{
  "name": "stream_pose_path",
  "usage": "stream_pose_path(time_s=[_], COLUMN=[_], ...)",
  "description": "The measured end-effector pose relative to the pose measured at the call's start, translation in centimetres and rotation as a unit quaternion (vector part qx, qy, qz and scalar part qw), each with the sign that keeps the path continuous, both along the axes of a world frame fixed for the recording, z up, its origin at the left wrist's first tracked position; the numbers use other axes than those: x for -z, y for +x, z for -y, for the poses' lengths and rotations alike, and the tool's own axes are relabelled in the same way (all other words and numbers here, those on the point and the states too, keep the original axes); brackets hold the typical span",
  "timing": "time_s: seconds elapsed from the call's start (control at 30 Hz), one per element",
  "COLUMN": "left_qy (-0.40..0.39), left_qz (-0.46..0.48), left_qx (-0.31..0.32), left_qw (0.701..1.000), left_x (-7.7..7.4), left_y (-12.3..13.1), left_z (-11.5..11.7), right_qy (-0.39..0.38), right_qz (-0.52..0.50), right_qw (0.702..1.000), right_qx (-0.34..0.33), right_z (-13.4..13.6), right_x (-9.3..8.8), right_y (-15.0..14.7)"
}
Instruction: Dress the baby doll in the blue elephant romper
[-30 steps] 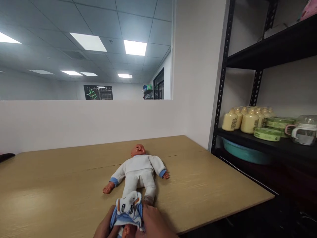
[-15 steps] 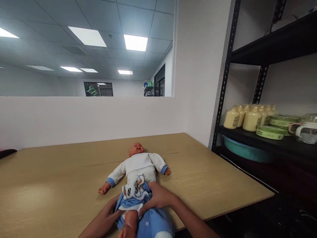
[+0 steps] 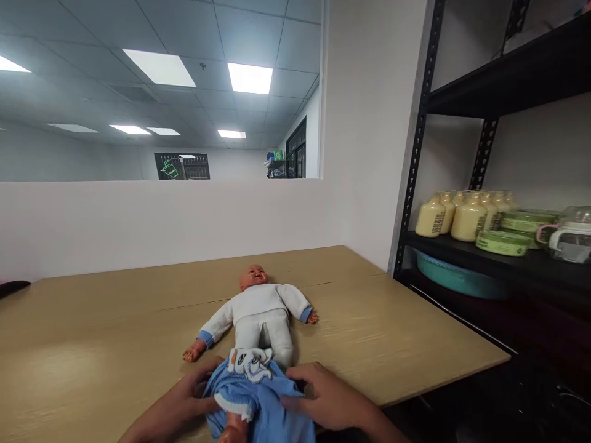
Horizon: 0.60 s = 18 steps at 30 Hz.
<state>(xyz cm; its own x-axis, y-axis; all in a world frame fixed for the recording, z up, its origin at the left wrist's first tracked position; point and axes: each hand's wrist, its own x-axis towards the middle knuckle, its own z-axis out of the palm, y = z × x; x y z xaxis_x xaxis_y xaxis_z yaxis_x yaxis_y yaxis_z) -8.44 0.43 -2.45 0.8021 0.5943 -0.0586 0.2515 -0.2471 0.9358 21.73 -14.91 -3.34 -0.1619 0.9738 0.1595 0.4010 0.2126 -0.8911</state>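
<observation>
A baby doll (image 3: 264,303) lies face up on the table, in a white top with blue cuffs. Its white cloth thighs show bare above a pair of blue doll pants (image 3: 272,400). The pants are bunched around the lower legs and have a white animal face on them. One bare foot (image 3: 233,427) sticks out of a white-trimmed leg opening; the other foot is hidden. My left hand (image 3: 191,394) grips the pants at their left edge, thumb on top. On the opposite side my right hand (image 3: 325,397) is closed on the fabric between thumb and fingers.
The wooden table (image 3: 106,332) meets a low white wall (image 3: 175,227) at the back. To the right, a black shelf (image 3: 462,249) holds several cream bottles (image 3: 468,218), green round tubs (image 3: 503,242) and a clear cup (image 3: 575,237). A teal basin (image 3: 457,277) sits below.
The blue pants have come down from the doll's waist towards me, uncovering its white thighs. Both my hands moved nearer with them and are farther apart. The doll's upper body stayed put.
</observation>
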Motion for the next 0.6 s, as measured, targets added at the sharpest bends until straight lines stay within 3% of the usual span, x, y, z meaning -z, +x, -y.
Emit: stream_pose_path(time_s=[0.13,0.2,0.3,0.43,0.6], left_qy=[0.127,0.177,0.195,0.161,0.147], left_qz=[-0.051,-0.054,-0.102,-0.145,-0.047], left_qx=[-0.014,-0.017,0.051,0.077,0.091], left_qw=[0.991,0.983,0.974,0.973,0.984], left_x=[-2.8,-4.3,-5.9,-6.3,-5.3], left_y=[0.9,3.0,7.4,11.1,10.9], left_z=[1.1,2.2,3.6,3.5,2.2], right_qy=[-0.036,-0.048,-0.045,-0.056,-0.072], right_qz=[-0.148,-0.230,-0.274,-0.240,-0.138], right_qw=[0.988,0.972,0.960,0.966,0.988], right_qx=[-0.010,-0.002,0.021,0.082,0.020], right_z=[-0.1,-0.8,-1.8,-1.4,2.4], right_x=[0.6,1.1,1.6,1.2,-1.0], right_y=[0.0,-0.3,-0.7,0.2,2.4])
